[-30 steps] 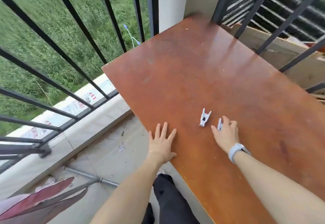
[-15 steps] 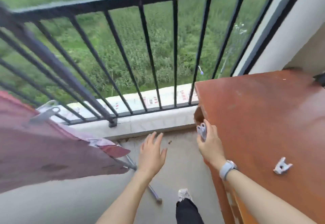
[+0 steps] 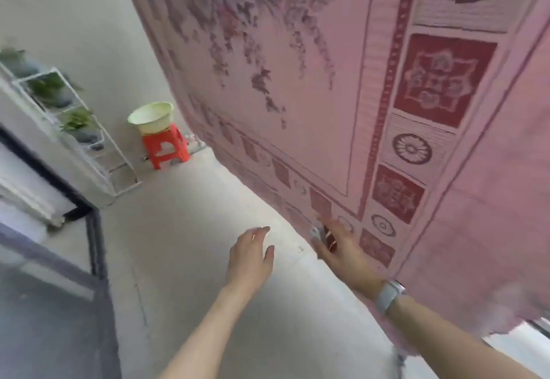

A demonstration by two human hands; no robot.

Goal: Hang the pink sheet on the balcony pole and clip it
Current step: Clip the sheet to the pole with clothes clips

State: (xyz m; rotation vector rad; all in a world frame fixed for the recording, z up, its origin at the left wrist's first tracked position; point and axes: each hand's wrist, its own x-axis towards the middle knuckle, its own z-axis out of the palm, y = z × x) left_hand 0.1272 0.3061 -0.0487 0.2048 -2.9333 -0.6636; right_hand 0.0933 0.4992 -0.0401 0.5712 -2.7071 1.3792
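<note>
The pink sheet (image 3: 342,86), patterned with dark red squares and rosettes, hangs down across the right and upper part of the view; the pole that carries it is out of frame. My right hand (image 3: 342,244), with a pale watch on the wrist, is at the sheet's lower edge and grips a small white clothes clip (image 3: 317,234). My left hand (image 3: 251,255) hovers over the floor just left of the sheet, fingers apart, holding nothing. The image is blurred by motion.
A green basin (image 3: 150,116) sits on a red plastic stool (image 3: 165,147) by the far wall. A white wire rack with potted plants (image 3: 70,119) stands at the left. A dark door frame (image 3: 95,238) borders the grey balcony floor (image 3: 184,200).
The view has swung left from the brown table and railing to the hanging sheet. My right hand carried one clip from the table; the other clip stayed there. Both hands now reach toward the sheet's edge.
</note>
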